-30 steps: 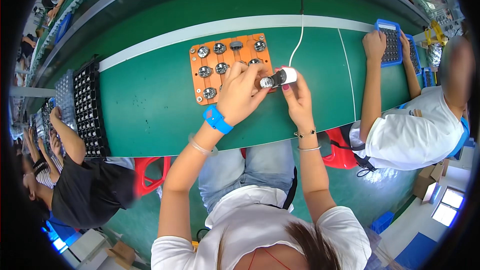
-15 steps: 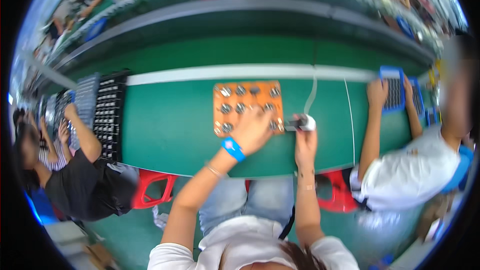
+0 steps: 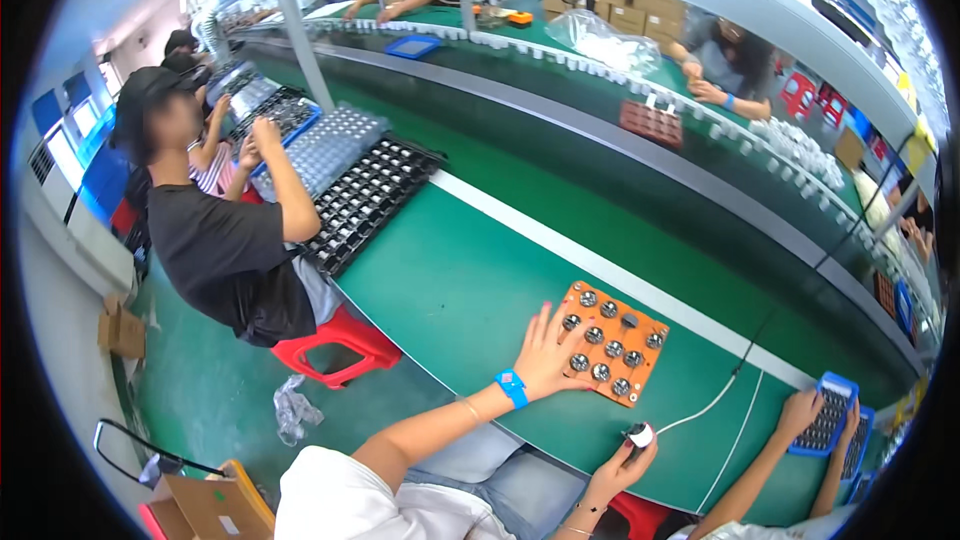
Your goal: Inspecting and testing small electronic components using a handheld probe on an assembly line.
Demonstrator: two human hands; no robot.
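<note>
An orange tray [image 3: 642, 377] lies on the green table, carrying several round, shiny metal-and-black parts [image 3: 613, 349] in rows. Fingers spread, my left hand [image 3: 550, 355] rests against the tray's left edge; a blue band circles its wrist. My right hand [image 3: 632, 462] is closed round a small black-and-white device [image 3: 638, 435] with a pale cable [image 3: 700, 414] leading off it. This device is held near the table's front edge, apart from the tray. Its exact kind is not clear.
Black trays [image 3: 372, 202] of small parts stand to the left, beside a seated co-worker in black [image 3: 215, 250]. At the right, another person's hands hold a blue tray [image 3: 826, 418]. Beyond the table runs a conveyor [image 3: 560, 135]. A red stool [image 3: 340, 345] stands at the left.
The view has swung left and tilted. My left hand has moved from over the tray to its left edge. My right hand has drawn the device away from the tray, nearer me.
</note>
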